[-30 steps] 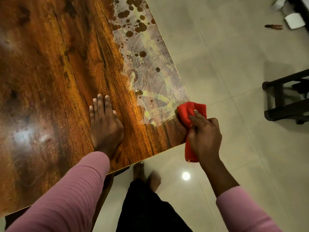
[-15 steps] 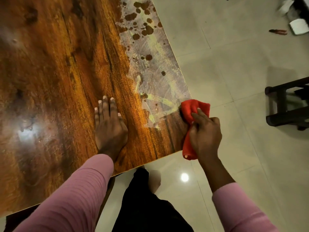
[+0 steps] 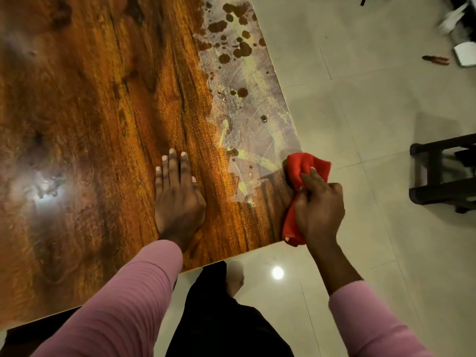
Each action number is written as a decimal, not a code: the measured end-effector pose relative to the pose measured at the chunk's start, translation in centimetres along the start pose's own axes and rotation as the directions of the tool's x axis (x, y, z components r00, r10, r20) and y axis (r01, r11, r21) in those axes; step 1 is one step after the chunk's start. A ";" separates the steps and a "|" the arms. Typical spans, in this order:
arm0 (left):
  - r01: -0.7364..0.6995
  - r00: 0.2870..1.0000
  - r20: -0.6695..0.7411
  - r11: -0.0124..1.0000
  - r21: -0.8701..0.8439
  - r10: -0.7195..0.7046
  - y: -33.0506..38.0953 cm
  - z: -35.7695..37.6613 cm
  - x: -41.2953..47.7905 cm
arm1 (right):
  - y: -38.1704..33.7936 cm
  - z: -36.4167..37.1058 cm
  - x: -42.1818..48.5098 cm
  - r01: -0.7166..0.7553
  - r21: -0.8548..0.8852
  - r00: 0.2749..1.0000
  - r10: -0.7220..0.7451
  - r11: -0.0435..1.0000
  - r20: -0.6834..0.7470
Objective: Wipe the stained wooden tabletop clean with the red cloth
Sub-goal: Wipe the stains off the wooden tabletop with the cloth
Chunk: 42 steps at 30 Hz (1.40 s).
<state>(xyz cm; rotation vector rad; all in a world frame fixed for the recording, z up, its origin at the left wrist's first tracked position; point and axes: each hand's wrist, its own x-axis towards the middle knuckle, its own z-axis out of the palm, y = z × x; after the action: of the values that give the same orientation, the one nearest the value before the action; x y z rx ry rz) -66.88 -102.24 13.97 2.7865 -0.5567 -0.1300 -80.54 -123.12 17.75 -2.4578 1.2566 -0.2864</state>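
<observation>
A glossy brown wooden tabletop [image 3: 98, 130] fills the left of the head view. Along its right edge runs a stained strip [image 3: 247, 104] of whitish-grey smear with yellow streaks and dark brown blotches. My right hand [image 3: 319, 210] grips the bunched red cloth [image 3: 301, 168] at the table's right edge, near the front corner, at the lower end of the stain. Part of the cloth hangs over the edge below my palm. My left hand [image 3: 177, 194] lies flat on the wood, fingers straight, left of the stain.
Pale floor tiles [image 3: 360, 104] lie to the right of the table. A dark wooden stool [image 3: 443, 173] stands at the right edge. Pliers [image 3: 436, 60] and a white object [image 3: 466, 54] lie on the floor at top right. My dark trousers and a foot [image 3: 234, 276] show below the table's front edge.
My right hand and the cloth stay at the table's right edge with only a small shift. The left hand has kept flat on the wood. The camera shifted slightly.
</observation>
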 end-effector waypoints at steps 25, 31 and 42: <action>0.010 0.996 0.090 1.000 -0.005 -0.010 0.3 -0.8 0.1 | -5.5 1.9 -4.4 0.508 -0.049 0.839 -0.481 0.860 0.256; 0.015 0.996 0.083 1.000 -0.007 -0.014 0.3 -0.7 0.1 | -5.6 1.8 -0.2 0.021 -0.085 1.000 -0.020 0.996 0.011; 0.032 0.993 0.116 0.999 -0.019 -0.030 0.3 -0.8 0.1 | -7.0 2.7 -1.7 0.408 -0.038 0.890 -0.388 0.912 0.240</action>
<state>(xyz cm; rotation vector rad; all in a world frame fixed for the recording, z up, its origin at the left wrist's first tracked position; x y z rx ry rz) -66.77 -102.36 14.87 2.7810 -0.5360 -0.3034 -75.42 -117.40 18.16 -2.7187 0.6750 -0.0479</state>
